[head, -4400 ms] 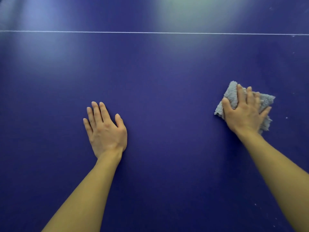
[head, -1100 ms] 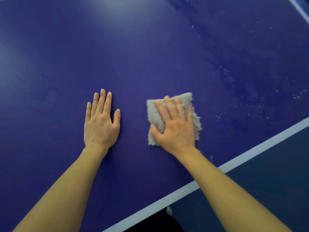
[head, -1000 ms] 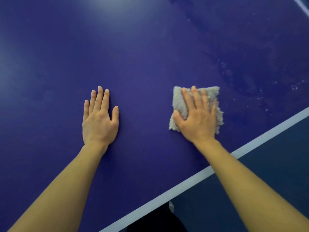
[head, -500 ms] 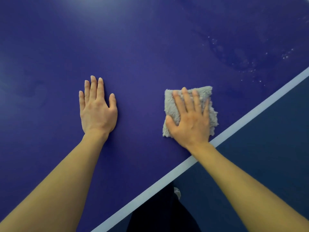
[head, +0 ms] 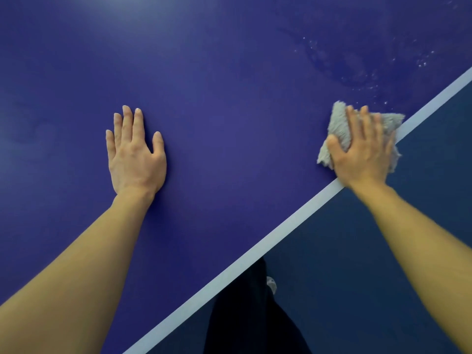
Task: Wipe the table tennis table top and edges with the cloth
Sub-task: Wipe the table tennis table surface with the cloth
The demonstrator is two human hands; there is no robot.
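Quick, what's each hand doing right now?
Left hand: open, flat on the table top.
Right hand: open, straight fingers pressing the cloth down at the white edge line.

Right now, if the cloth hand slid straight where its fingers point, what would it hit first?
Nothing solid, it seems: the right hand on the cloth would slide over table top into the speckled smear.

The blue desk (head: 229,85) is bordered by a white edge line (head: 255,254). A grey cloth (head: 338,123) is pressed onto that line by the right hand (head: 364,154), and the left hand (head: 135,154) is laid flat well apart. Droplets (head: 370,80) are scattered beyond the cloth.
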